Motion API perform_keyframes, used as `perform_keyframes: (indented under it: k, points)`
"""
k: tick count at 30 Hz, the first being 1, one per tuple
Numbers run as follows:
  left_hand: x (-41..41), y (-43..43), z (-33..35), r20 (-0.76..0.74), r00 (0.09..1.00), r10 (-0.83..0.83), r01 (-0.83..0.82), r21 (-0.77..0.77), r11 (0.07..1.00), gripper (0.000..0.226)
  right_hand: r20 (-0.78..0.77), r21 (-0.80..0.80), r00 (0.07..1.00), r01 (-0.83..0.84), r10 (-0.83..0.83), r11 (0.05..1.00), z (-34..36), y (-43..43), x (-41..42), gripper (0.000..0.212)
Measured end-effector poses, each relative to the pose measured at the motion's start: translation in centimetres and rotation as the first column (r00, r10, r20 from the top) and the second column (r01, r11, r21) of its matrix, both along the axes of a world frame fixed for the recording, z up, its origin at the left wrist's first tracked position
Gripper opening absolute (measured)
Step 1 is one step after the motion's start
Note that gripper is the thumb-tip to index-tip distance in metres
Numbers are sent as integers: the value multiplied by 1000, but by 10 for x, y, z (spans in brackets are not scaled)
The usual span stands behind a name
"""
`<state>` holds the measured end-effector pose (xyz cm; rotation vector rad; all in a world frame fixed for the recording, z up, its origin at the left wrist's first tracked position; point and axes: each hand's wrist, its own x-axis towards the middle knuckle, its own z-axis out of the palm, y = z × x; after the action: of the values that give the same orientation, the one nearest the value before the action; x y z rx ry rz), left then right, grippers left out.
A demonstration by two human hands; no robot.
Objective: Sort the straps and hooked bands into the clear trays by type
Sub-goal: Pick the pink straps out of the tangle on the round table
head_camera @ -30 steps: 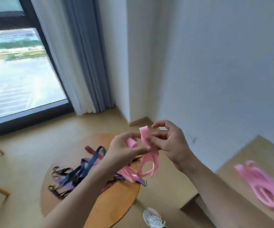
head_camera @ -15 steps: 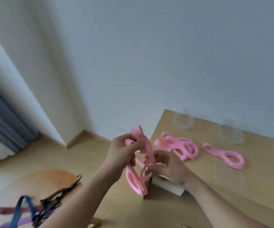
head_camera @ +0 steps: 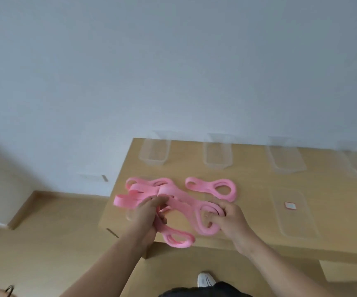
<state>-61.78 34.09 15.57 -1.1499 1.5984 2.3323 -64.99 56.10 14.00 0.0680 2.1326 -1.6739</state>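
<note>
Strap (head_camera: 186,203) pink, flat, looped webbing | left hand (head_camera: 146,213) grips middle | right hand (head_camera: 229,219) grasps loop

A plain indoor room, of the kind found in a flat, is shown. A bare white wall (head_camera: 173,61) is seen, met at its foot by a wood-coloured skirting board (head_camera: 66,195). The floor (head_camera: 44,243) is laid in light wood. A table (head_camera: 259,174) of the same pale wood is set against the wall, and clear plastic trays (head_camera: 217,155) are lined up along its far edge. A white shoe (head_camera: 205,279) is seen on the floor below.
</note>
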Motion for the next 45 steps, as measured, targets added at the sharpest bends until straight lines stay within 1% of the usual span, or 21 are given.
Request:
perform_keyframes:
  k: [3,9,12,13,15,16,17,18,19,20,21,22,25,27,30,33,35,37,40,42,45]
  points:
    - [-28,30,-22,96,995,-26,33,-79,996,9,-21,101,999,35,-33,994,-17,33,-30,47]
    - [-64,53,-31,220,972,-82,105,-99,990,11,-90,247,996,41,-20,968,-36,67,-87,43]
    - [-71,54,-23,248,963,-106,149,-159,976,27,-72,361,997,-3,31,933,-43,70,-101,44]
    - [-71,54,-18,241,960,-139,182,-169,969,28,-129,443,989,-2,66,897,-45,70,-101,42]
    - [-72,55,-5,219,950,-222,259,-157,953,26,-339,570,932,94,129,816,-44,67,-95,36]
    - [-73,57,2,203,944,-260,289,-132,948,24,-432,541,894,152,118,828,-39,64,-89,33]
    - [-75,59,8,182,938,-296,316,-97,944,22,-466,457,879,143,99,878,-31,59,-84,31]
    - [-78,62,15,152,934,-324,335,-52,941,21,-400,319,912,50,87,946,-20,54,-78,26]
    - [-82,64,22,118,935,-335,336,8,942,20,-237,156,961,-110,146,982,-8,46,-70,21]
    - [-85,66,27,82,942,-325,318,86,944,21,-58,7,965,-257,257,966,-1,39,-63,19]
    - [-90,66,31,51,954,-297,284,174,943,23,46,-79,932,-356,360,931,2,34,-56,20]
    - [-93,65,33,30,966,-257,241,261,935,26,84,-95,907,-406,414,909,0,30,-51,25]
    - [-100,56,29,-3,989,-150,139,397,907,26,56,-32,944,-325,326,945,-13,28,-36,27]
    - [-99,47,20,-5,993,-119,112,378,919,14,119,-104,984,-122,134,987,-18,33,-30,19]
    - [-86,39,0,-11,974,-225,220,276,936,5,224,-111,963,176,-147,978,-21,44,-24,26]
    - [-69,37,-23,24,923,-384,379,109,919,3,182,22,947,266,-266,964,-30,56,-24,20]
    - [-62,35,-38,91,887,-452,460,-108,881,9,121,92,946,291,-301,952,-35,61,-28,16]
    - [-57,37,-48,175,837,-518,545,-350,762,18,37,184,951,296,-307,937,-38,64,-32,15]
    - [-54,40,-55,294,751,-591,618,-628,473,31,-41,335,962,269,-271,903,-41,65,-38,17]
    - [-53,41,-59,346,723,-598,601,-741,298,39,-100,472,973,229,-207,851,-42,68,-40,19]
    - [-47,36,-59,326,742,-586,538,-811,230,40,-230,653,973,172,-24,738,-38,68,-40,31]
